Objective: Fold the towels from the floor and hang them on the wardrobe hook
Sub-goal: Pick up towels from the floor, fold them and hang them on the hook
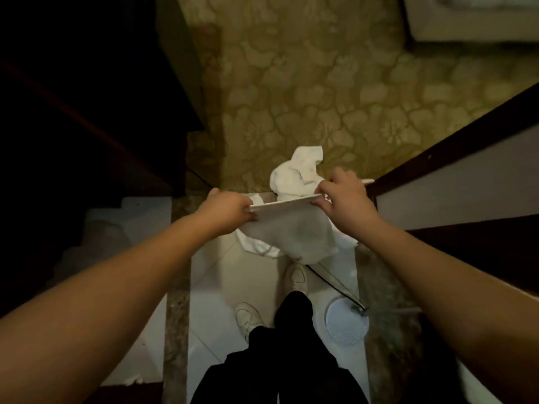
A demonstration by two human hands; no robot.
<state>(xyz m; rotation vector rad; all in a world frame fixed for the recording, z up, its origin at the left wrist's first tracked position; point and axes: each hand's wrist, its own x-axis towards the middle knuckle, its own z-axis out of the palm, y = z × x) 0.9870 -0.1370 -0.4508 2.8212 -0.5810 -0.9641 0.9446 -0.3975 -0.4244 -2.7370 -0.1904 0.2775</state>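
Both hands are up front stretching a white towel tight: left hand pinches one top corner, right hand pinches the other. The rest sags down over the pale floor. A second crumpled towel lies behind it on the patterned carpet, partly hidden. The left side is too dark to read.

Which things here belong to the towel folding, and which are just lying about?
Job:
held towel, pinched by left hand and right hand
crumpled towel on the floor

Lying about:
round white disc
black cable
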